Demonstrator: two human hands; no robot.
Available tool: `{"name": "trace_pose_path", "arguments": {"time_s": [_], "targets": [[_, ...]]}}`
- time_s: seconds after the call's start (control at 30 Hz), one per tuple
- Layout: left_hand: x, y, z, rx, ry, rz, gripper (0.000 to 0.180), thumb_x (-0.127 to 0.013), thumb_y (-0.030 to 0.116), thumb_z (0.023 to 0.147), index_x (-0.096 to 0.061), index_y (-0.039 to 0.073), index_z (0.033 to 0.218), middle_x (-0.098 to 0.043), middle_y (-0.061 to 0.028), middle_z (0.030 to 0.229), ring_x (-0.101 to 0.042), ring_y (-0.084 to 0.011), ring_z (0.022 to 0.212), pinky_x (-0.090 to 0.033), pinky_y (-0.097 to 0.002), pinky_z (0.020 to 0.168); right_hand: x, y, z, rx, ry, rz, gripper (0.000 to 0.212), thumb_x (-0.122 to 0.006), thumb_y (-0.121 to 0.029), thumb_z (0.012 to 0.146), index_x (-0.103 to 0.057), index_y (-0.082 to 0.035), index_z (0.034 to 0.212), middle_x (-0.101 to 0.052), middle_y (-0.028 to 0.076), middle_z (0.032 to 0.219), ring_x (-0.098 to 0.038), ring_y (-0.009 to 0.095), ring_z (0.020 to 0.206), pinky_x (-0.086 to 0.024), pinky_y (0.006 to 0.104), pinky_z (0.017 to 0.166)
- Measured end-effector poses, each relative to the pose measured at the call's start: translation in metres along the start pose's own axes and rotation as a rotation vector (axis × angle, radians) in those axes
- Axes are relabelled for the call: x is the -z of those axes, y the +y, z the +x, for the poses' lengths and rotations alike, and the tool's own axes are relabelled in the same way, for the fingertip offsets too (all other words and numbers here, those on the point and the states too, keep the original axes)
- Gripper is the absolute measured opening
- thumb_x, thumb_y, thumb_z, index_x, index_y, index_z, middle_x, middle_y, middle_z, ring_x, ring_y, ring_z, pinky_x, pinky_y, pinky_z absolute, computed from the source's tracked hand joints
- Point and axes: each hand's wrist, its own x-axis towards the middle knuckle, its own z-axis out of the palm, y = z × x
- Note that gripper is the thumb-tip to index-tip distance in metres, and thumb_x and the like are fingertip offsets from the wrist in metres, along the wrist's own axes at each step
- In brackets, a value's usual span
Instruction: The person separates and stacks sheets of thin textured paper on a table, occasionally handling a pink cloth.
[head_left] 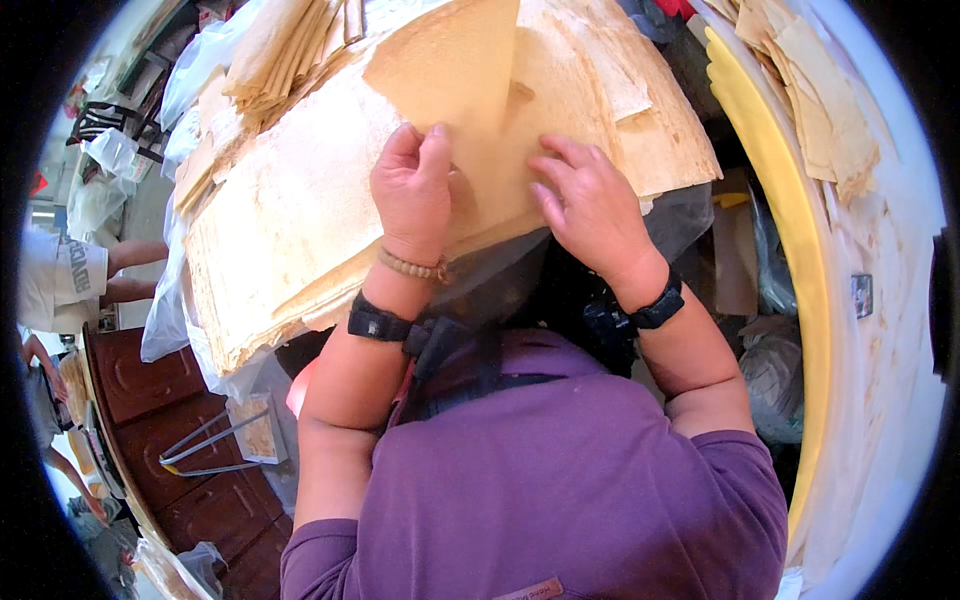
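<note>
The folded sheet (pixel 455 70) runs off the far edge; the left hand (pixel 412 190) hides its fingertips behind that sheet's near edge.

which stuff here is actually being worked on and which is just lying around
In hand:
- left hand, pinching the folded top sheet
- right hand, flat on the big sheet stack

Lying about:
- smaller sheet pile
- yellow tub rim
- plastic bags
- wooden cabinet
</note>
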Motion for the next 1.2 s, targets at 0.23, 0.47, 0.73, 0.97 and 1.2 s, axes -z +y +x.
{"name": "trace_pose_path", "arguments": {"time_s": [0.23,0.47,0.73,0.97,1.2], "targets": [[0.006,0.006,0.023,0.042,0.01,0.004,0.011,-0.064,0.014,0.099,-0.071,0.006,0.094,-0.066,0.0035,0.081,-0.056,-0.005,0.067,-0.045,-0.0217,0.06,-0.008,-0.002,0.041,0.013,-0.123,0.122,0.032,-0.065,-0.015,0.091,-0.067,-0.003,0.121,-0.062,0.015,0.135,-0.058,0.035,0.123,-0.048,0.0441,0.103],[0.023,0.049,0.026,-0.169,0.129,-0.031,0.015,-0.065,0.014,0.097,-0.065,0.01,0.083,-0.057,0.007,0.072,-0.044,-0.0025,0.061,-0.034,-0.0204,0.056,-0.02,-0.005,0.041,0.13,-0.03,-0.08,0.042,-0.065,-0.027,0.094,-0.063,-0.012,0.133,-0.063,0.015,0.129,-0.061,0.033,0.118,-0.05,0.0425,0.098],[0.055,0.089,0.032,-0.389,0.227,-0.095,0.012,-0.062,0.01,0.097,-0.063,0.008,0.085,-0.066,0.0,0.085,-0.062,-0.0082,0.078,-0.05,-0.0226,0.071,-0.024,-0.011,0.049,0.114,-0.045,-0.184,0.04,-0.067,-0.032,0.093,-0.065,-0.015,0.129,-0.062,0.015,0.127,-0.062,0.034,0.113,-0.052,0.0421,0.094],[0.074,0.077,0.041,-0.267,0.211,-0.386,0.009,-0.061,0.013,0.098,-0.064,0.005,0.098,-0.065,-0.0023,0.091,-0.064,-0.0133,0.087,-0.052,-0.0288,0.075,-0.023,-0.033,0.047,0.117,0.018,-0.164,0.036,-0.071,-0.025,0.089,-0.068,-0.014,0.123,-0.065,0.012,0.125,-0.061,0.032,0.117,-0.052,0.0426,0.094],[0.083,0.05,0.037,0.048,0.324,-0.403,0.016,-0.062,0.025,0.1,-0.06,0.01,0.094,-0.054,0.0013,0.074,-0.056,-0.0134,0.067,-0.046,-0.0305,0.058,-0.028,-0.056,0.049,0.274,0.089,0.353,0.042,-0.069,-0.008,0.086,-0.066,-0.013,0.128,-0.064,0.01,0.134,-0.063,0.034,0.118,-0.053,0.04,0.098]]}}
